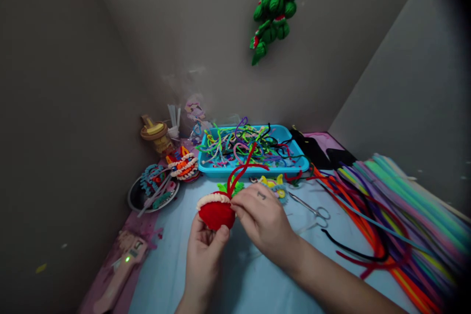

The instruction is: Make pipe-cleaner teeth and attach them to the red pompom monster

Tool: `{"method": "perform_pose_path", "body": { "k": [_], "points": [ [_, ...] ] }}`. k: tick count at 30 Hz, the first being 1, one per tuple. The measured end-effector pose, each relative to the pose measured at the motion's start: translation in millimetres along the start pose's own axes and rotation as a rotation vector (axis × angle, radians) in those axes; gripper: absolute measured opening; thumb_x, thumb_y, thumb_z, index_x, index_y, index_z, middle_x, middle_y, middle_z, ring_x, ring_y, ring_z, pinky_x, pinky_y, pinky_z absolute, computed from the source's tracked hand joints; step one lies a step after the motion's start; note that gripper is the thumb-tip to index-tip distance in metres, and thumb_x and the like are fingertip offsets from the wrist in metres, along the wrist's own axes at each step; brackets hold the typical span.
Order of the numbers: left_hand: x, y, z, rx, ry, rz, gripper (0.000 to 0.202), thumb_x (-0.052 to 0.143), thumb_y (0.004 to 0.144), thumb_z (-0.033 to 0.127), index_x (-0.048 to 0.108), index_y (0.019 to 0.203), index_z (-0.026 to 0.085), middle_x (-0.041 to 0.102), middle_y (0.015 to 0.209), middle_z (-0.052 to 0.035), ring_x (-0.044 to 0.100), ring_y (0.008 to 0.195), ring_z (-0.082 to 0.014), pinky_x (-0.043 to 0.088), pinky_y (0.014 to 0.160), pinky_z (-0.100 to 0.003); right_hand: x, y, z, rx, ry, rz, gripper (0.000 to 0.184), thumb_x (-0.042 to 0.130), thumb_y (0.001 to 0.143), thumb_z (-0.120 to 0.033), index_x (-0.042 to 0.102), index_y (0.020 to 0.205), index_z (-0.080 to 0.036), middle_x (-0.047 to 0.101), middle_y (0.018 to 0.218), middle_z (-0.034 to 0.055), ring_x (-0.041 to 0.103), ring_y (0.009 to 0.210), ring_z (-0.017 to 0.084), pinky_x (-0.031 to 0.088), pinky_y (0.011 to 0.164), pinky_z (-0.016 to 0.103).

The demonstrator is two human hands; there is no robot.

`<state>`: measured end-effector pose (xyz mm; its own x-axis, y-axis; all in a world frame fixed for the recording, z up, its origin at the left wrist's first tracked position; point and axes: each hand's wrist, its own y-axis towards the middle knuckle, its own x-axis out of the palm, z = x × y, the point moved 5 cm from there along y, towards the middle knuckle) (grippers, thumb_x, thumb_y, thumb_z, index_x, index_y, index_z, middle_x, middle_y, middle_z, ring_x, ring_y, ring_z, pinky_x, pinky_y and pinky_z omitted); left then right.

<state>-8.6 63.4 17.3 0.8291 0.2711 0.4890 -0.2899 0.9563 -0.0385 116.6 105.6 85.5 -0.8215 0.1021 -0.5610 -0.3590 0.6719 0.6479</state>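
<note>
Bare forearms (324, 271), bare fingers (242, 202), small dark hooked marking (261, 196) on right hand (265, 214)

Top of hanging green bunch (274, 14) cut off, yellow pc. (280, 179) part. hidden behind R hand (263, 212).

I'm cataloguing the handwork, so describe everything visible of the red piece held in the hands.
The red piece is rounded and looks fuzzy, like chenille, with a cream, twisted-looking band along its top. Two red strands rise by its right end; their attachment is hidden. Above the light blue cover, the left hand grips it, thumb on its lower front, while the right hand pinches at its right edge. Green fuzzy bits show behind; whether they belong to it is unclear.
</note>
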Motion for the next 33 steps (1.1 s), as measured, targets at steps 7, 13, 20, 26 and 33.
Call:
{"method": "perform_pose_path", "body": {
  "k": [7, 13, 20, 26, 33],
  "points": [
    [-3.9, -3, -2, 0.015, 0.055, 0.008, 0.038, 0.073, 0.074, 0.023, 0.061, 0.109, 0.020, 0.069, 0.107, -0.0078, 0.063, 0.095, -0.0180, 0.046, 0.088, -0.028, 2, 1, 2, 0.028, 0.013, -0.055, 0.012, 0.051, 0.088, -0.013, 0.060, 0.083, -0.019, 0.064, 0.080, 0.0053, 0.054, 0.078, 0.020, 0.041, 0.070, 0.033],
    [-9.3, -1, -5, 0.015, 0.077, 0.033, 0.043, 0.075, 0.071, 0.023, 0.061, 0.112, 0.019, 0.071, 0.101, -0.0074, 0.065, 0.086, -0.0174, 0.048, 0.081, -0.027, 3, 0, 4, 0.052, 0.071, -0.036, 0.011, 0.051, 0.088, -0.012, 0.059, 0.084, -0.019, 0.063, 0.078, 0.0042, 0.054, 0.077, 0.020, 0.041, 0.071, 0.033],
    [-10.6, -1, -6, 0.005, 0.089, 0.042, 0.041, 0.074, 0.072, 0.025, 0.060, 0.110, 0.018, 0.071, 0.097, -0.0077, 0.066, 0.082, -0.0171, 0.049, 0.079, -0.027, 2, 0, 3, 0.046, 0.084, -0.032, 0.011, 0.052, 0.087, -0.012, 0.060, 0.084, -0.019, 0.063, 0.078, 0.0044, 0.054, 0.077, 0.020, 0.041, 0.070, 0.032],
    [-6.3, -2, -3, 0.045, 0.070, -0.010, 0.041, 0.071, 0.075, 0.022, 0.055, 0.113, 0.021, 0.070, 0.096, -0.0054, 0.065, 0.083, -0.0160, 0.048, 0.077, -0.025, 1, -2, 2, 0.014, 0.092, -0.012, 0.013, 0.051, 0.088, -0.012, 0.061, 0.085, -0.019, 0.065, 0.080, 0.0045, 0.054, 0.078, 0.020, 0.041, 0.071, 0.033],
    [3.0, -2, 3, 0.052, 0.001, -0.053, 0.042, 0.071, 0.075, 0.024, 0.054, 0.113, 0.019, 0.067, 0.102, -0.0084, 0.064, 0.092, -0.0195, 0.048, 0.083, -0.028, 1, -1, 1, 0.007, 0.093, 0.009, 0.013, 0.051, 0.089, -0.012, 0.062, 0.085, -0.018, 0.066, 0.079, 0.0052, 0.055, 0.077, 0.019, 0.042, 0.070, 0.033]
  ]
}}
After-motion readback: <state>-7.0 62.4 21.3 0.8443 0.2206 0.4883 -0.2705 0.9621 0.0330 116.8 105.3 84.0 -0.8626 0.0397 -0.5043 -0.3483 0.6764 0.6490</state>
